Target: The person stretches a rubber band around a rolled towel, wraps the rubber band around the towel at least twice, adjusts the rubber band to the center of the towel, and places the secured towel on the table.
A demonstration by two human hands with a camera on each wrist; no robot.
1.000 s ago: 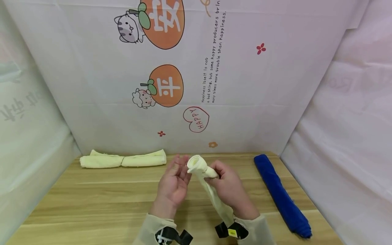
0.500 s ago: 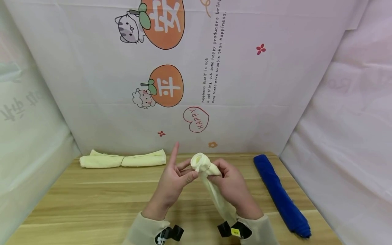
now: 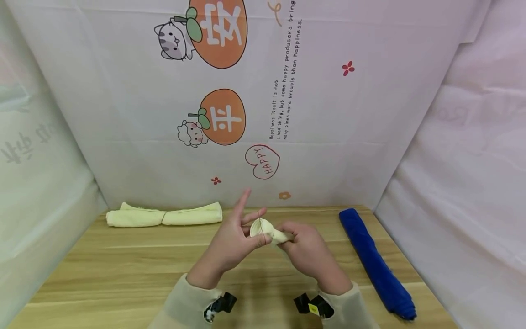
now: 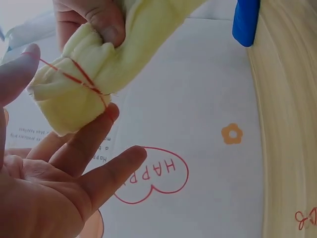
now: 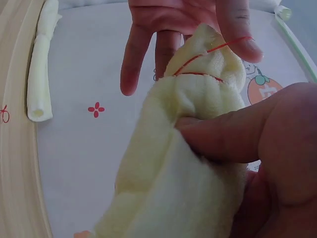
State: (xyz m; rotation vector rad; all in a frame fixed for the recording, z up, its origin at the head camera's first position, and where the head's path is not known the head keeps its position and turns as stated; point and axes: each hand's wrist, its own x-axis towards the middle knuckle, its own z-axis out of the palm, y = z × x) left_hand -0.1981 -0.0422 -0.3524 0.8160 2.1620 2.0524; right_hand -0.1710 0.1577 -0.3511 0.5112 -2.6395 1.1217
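Note:
A rolled pale yellow towel is gripped by my right hand near its bunched end, thumb pressed into the cloth in the right wrist view. Around that end runs a thin red rubber band, crossing itself on the cloth in the left wrist view. My left hand holds one loop of the band stretched between its thumb and a fingertip, across the towel's end. Its index finger points up, away from the cloth. The towel's lower length is mostly hidden behind the right hand in the head view.
Another pale yellow rolled towel, tied at its middle, lies along the table's back left. A blue rolled towel lies on the right side. White printed sheeting stands behind the wooden table and at both sides.
My left hand turned from palm-up beside the towel to thumb and finger spread, with the rubber band stretched across its end. The towel's end tilted toward the left hand; the right hand keeps its grip.

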